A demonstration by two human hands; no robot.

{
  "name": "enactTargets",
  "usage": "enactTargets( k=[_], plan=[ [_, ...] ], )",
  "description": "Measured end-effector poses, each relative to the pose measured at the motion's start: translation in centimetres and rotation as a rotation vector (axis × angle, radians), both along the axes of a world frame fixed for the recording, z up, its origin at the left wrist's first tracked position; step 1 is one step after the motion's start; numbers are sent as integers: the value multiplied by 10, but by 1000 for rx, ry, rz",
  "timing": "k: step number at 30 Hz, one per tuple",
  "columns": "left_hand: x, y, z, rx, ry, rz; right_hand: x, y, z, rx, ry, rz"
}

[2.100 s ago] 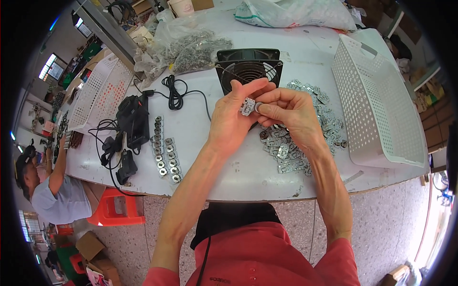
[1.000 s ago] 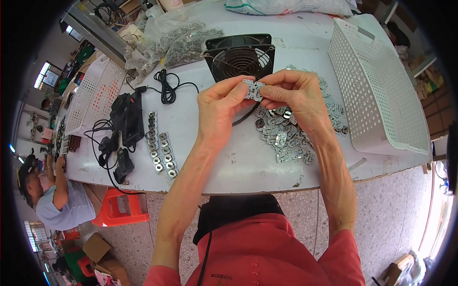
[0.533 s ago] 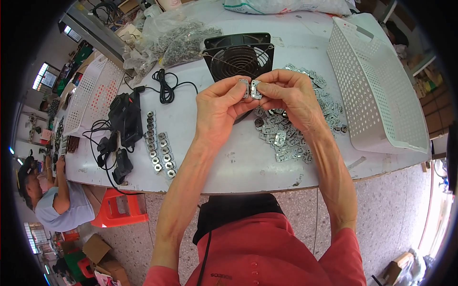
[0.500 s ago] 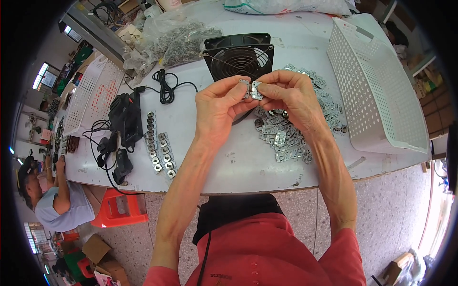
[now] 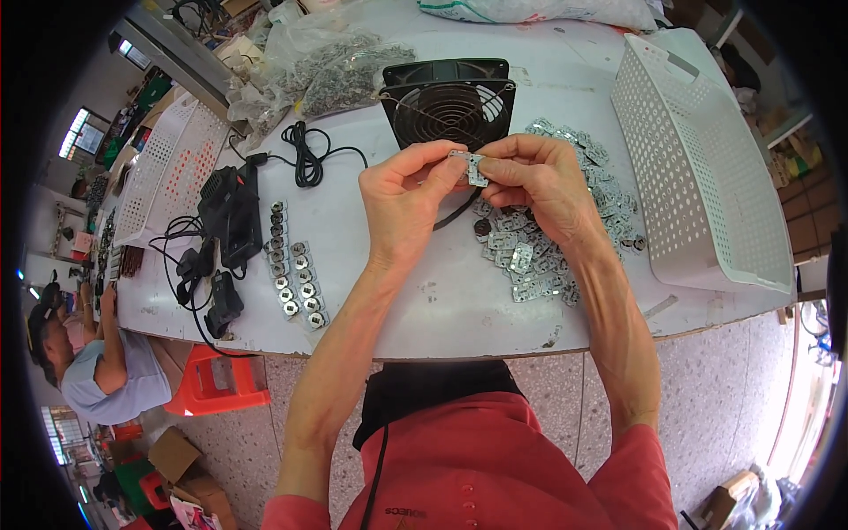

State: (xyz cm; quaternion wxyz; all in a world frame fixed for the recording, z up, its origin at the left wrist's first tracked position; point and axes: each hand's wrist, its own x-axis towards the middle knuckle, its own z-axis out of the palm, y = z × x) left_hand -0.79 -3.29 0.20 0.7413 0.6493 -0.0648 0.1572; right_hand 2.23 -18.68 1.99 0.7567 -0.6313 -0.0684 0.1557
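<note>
My left hand (image 5: 408, 199) and my right hand (image 5: 541, 181) meet in front of a black fan with a wire grille (image 5: 448, 110). Each pinches a small silvery metal plate with holes, and the plates (image 5: 476, 170) touch or overlap between my fingertips. Fingers cover much of them, so I cannot tell how they join. Under and beyond my right hand spreads a pile of similar metal plates (image 5: 530, 256). On the left, two rows of plates with round metal parts (image 5: 309, 287) lie on the white table (image 5: 424, 305).
White perforated baskets stand at right (image 5: 698, 177) and far left (image 5: 177, 177). Black adapters (image 5: 231, 212) and a coiled cable (image 5: 305, 159) lie at left. Behind are clear bags of small metal parts (image 5: 344, 79). A co-worker (image 5: 106, 371) sits at left by a red stool (image 5: 216, 380).
The two plates, apart with a small gap before, have come together between my fingertips. My left fingers have shifted slightly right; the view has moved a little.
</note>
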Motion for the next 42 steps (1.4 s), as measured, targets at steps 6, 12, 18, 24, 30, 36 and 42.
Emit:
enactTargets(
  k=[6, 12, 18, 24, 30, 36, 42],
  plan=[
    [0, -1, -3, 16, -7, -13, 0, -1, -1, -17, 1, -15],
    [1, -1, -9, 86, -42, 40, 3, 1, -7, -55, -2, 16],
    [3, -1, -13, 120, -26, 95, 8, 5, -12, -51, -29, 25],
    [6, -1, -16, 62, -36, 90, 13, 5, -16, -37, -24, 38],
    [5, 0, -16, 69, -21, 87, 11, 4, -15, -30, -7, 27],
    [6, 0, -16, 174, -15, 145, 12, 7, -16, -39, -6, 29],
    [8, 0, -17, 153, -20, 145, 13, 8, -17, -33, -8, 28]
  ],
)
